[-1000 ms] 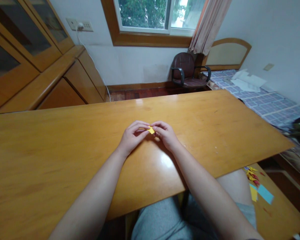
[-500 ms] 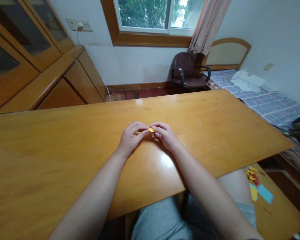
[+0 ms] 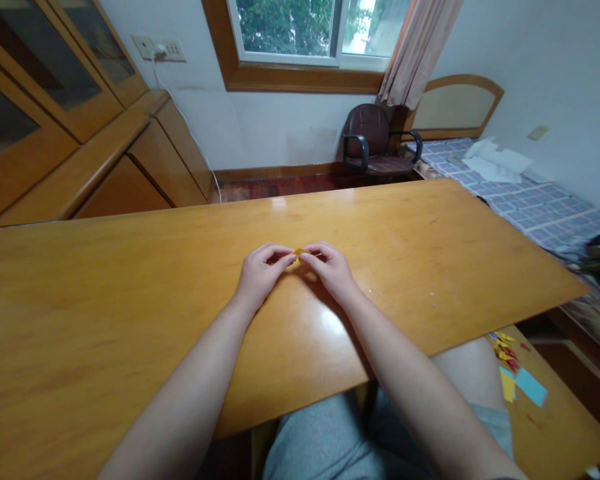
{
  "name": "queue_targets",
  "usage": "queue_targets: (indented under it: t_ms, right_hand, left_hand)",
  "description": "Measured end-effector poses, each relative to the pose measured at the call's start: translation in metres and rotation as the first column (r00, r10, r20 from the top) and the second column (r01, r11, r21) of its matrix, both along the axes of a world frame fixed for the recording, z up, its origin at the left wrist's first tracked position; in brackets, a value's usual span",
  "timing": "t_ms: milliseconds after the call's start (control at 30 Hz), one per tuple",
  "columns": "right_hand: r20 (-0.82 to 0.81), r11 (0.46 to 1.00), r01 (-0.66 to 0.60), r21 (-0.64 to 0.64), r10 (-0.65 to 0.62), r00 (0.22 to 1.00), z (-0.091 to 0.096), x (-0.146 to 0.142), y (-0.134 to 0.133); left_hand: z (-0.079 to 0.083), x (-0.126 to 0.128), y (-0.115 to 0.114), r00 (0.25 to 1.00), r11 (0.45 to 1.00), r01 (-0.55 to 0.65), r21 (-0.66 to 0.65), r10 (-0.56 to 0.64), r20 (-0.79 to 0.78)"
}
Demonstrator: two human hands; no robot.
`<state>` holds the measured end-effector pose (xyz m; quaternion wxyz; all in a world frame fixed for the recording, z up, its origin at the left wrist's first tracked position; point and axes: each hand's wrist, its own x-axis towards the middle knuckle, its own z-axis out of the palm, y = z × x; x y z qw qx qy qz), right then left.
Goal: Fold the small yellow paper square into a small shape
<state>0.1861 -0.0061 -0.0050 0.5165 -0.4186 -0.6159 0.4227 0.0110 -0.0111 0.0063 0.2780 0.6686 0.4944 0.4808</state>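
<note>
Between my two hands is a small piece of folded yellow paper (image 3: 299, 253), held just above the wooden table (image 3: 155, 300). My left hand (image 3: 263, 272) pinches its left side between thumb and fingers. From the other side my right hand (image 3: 331, 269) grips it, thumb on the near face and fingers behind. The fingertips of both hands almost meet and cover much of the paper, so its exact folded shape is hard to make out.
At the lower right a wooden bench (image 3: 565, 440) bears a pile of small yellow and red folded papers (image 3: 504, 350), a blue sheet (image 3: 531, 387) and a yellow sheet (image 3: 507, 385). Tiny white bits (image 3: 432, 295) lie on the table. Beyond stand an armchair (image 3: 373, 143) and a bed (image 3: 540, 207).
The yellow paper has turned in my fingers and shows less of its face. My right thumb has moved up and left onto it, closer to my left fingertips.
</note>
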Motion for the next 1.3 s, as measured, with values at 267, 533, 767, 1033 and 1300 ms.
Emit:
queue_targets:
  t_ms: [267,533,767,1033,1300]
  right_hand:
    - [0.047,0.991,0.134,-0.008,-0.134,0.990,-0.004,0.000,0.001]
    - [0.020,0.993,0.019,-0.118,-0.017,1.000,-0.011,0.000,0.005]
    - [0.057,0.988,0.020,-0.152,-0.011,0.998,-0.009,0.000,0.004]
    - [0.062,0.986,0.011,-0.164,-0.001,0.998,-0.014,0.000,0.006]
    - [0.077,0.978,0.053,-0.200,-0.039,0.996,-0.012,0.000,0.006]
  left_hand:
    - [-0.008,0.004,0.008,0.938,0.941,0.118,-0.316,-0.001,0.347]
    - [-0.009,0.004,0.008,0.915,0.921,0.162,-0.355,-0.005,0.404]
    - [-0.014,0.001,0.011,0.950,0.942,0.139,-0.306,-0.040,0.310]
    - [-0.015,0.000,0.012,0.955,0.931,0.148,-0.334,-0.046,0.295]
    - [-0.010,0.002,0.011,0.918,0.890,0.198,-0.412,-0.020,0.397]
